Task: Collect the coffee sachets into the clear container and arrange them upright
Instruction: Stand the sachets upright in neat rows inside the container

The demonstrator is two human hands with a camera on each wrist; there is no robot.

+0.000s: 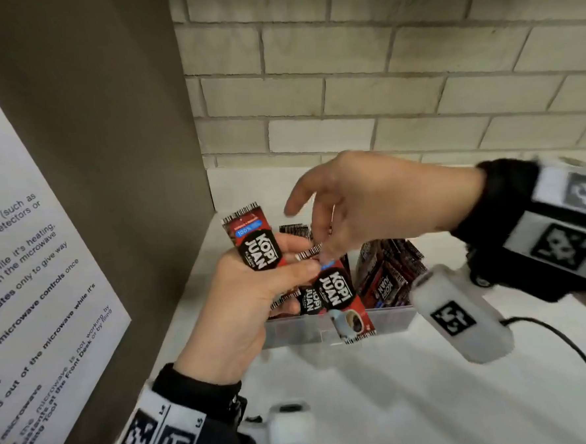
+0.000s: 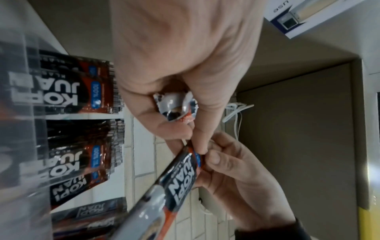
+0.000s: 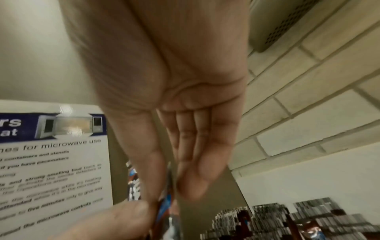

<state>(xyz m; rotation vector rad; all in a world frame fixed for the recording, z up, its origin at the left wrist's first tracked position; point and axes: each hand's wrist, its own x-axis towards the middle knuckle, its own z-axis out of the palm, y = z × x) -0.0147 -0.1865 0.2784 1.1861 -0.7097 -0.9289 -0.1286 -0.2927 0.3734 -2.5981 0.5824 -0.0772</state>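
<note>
My left hand (image 1: 297, 256) grips a bunch of red-and-black Kopi Juan coffee sachets (image 1: 250, 240) above the near left part of the clear container (image 1: 387, 320). One of them sticks up past my fingers. My right hand (image 1: 321, 254) pinches the top edge of another sachet (image 1: 339, 292), which hangs slanted over the container's front wall. In the left wrist view my right hand (image 2: 207, 155) pinches that sachet (image 2: 180, 178) just below my left thumb. Several sachets stand upright (image 1: 389, 274) in the container's right part. The right wrist view has the pinched sachet (image 3: 167, 194) edge-on.
A brown cabinet side with a microwave notice (image 1: 30, 272) stands close on the left. A pale brick-tile wall (image 1: 380, 96) runs behind the white counter (image 1: 381, 405). A black cable (image 1: 566, 342) lies at the right of the counter.
</note>
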